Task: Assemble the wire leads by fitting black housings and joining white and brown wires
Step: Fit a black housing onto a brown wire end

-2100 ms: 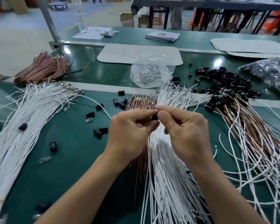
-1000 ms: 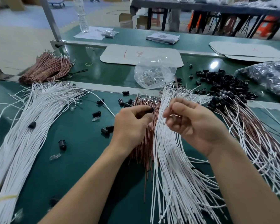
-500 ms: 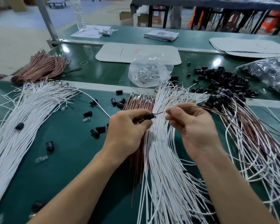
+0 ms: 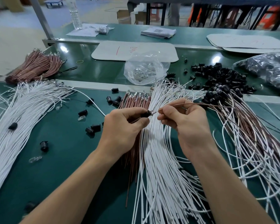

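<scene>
step: fitting a black housing onto a brown wire; looks mid-insertion. No white wire seen in this housing yet.
key relation: the black housing (image 4: 146,114) sits at 9 o'clock from the right hand's fingertips (image 4: 162,111), just beside them, with a short run of wire showing between. Left hand is on the housing, right hand on the wire.
wire axis: the brown wire (image 4: 194,104) runs roughly 9-to-3. One end is at the housing mouth; the rest arcs over the right hand toward 3 o'clock.
left hand: left hand (image 4: 123,126) has its fingers curled, thumb and forefinger pinching the housing, whose wire end faces 3 o'clock.
right hand: right hand (image 4: 187,125) is closed narrow, thumb and forefinger pinching the wire near its end, other fingers tucked under.
seating: cannot tell whether the terminal is home; too small.
next move (judgement): a short push or tug along the wire axis, 3 toward 9, with the housing held steady. The pinch is near enough to the end to limit buckling.
risk (judgement): thin wire may kink if pushed off-axis; small housing may twist in the pinch.
task stock: white wire bundle (image 4: 157,151) lies under both hands, running 12 to 6. The brown wire bundle (image 4: 132,101) is just beside it, under the left hand.
housings: loose housing pile (image 4: 217,75) at 1 o'clock, well apart. Stray housings (image 4: 94,128) near the left hand at 9 o'clock.
finished leads: pile (image 4: 249,135) at 3 to 4 o'clock.
other: clear bag (image 4: 145,70) at 12 o'clock, on the green worktop (image 4: 68,151).
</scene>
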Motion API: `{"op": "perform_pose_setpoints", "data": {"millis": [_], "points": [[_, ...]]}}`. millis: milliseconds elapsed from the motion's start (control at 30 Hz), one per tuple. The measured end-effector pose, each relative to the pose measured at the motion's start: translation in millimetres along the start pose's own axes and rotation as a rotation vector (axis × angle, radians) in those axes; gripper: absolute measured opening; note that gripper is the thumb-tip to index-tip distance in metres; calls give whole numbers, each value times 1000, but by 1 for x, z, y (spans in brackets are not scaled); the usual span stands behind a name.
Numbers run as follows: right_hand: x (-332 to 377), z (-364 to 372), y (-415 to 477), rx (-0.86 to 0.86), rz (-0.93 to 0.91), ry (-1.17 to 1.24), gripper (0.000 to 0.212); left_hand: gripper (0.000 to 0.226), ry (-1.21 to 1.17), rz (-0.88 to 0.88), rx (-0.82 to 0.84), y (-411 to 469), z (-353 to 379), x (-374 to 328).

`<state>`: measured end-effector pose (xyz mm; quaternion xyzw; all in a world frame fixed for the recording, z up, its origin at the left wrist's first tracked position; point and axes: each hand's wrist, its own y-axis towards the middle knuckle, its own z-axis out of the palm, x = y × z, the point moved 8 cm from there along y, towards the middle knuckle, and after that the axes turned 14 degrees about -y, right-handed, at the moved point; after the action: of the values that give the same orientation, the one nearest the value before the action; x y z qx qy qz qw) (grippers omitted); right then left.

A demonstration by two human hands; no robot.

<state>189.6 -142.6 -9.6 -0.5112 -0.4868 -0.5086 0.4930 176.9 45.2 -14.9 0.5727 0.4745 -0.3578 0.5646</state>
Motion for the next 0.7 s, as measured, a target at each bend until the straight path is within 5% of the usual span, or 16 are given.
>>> {"op": "perform_pose_setpoints", "data": {"millis": [700], "points": [[-10,7,0,79,87,-124,22,26,159,66,-77,-6,-4,-14]]}}
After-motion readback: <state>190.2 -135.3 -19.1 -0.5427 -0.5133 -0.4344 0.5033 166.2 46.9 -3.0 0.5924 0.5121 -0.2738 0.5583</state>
